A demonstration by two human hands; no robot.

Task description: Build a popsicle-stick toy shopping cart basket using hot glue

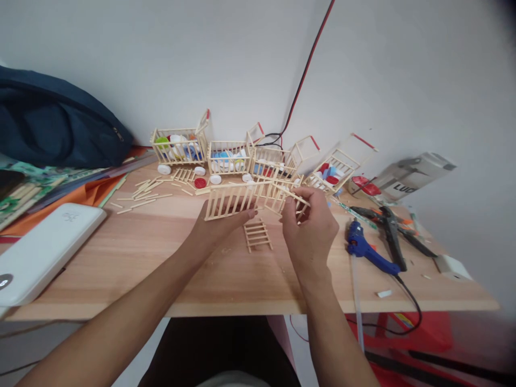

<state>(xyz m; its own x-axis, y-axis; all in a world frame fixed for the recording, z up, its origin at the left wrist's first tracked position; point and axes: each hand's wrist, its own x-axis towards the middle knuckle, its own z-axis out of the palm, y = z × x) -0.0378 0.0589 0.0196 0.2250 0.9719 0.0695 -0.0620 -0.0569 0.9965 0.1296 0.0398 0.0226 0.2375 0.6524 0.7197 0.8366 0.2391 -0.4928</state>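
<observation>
Head view: I have the slatted frame (231, 200) raised over the middle of the surface (242, 285), its long axis running left to right, the right end a little higher in my picture. My left hand (212, 223) has its fingers pinching the lower rail, thumb on the near side; my right hand (312, 228) pinches a smaller frame (296, 196) between thumb and fingers, just beside the other's right end, and I cannot tell whether the two are joined. Both are pale, thin, straight sticks with open gaps. A ladder-like panel (258, 235) lies flat between the hands. Smooth-grained wood gives me room toward the straight near edge; behind sit loose sticks (147, 192) and wheeled carts (229, 153), and a blue glue gun (373, 252) bounds the right
</observation>
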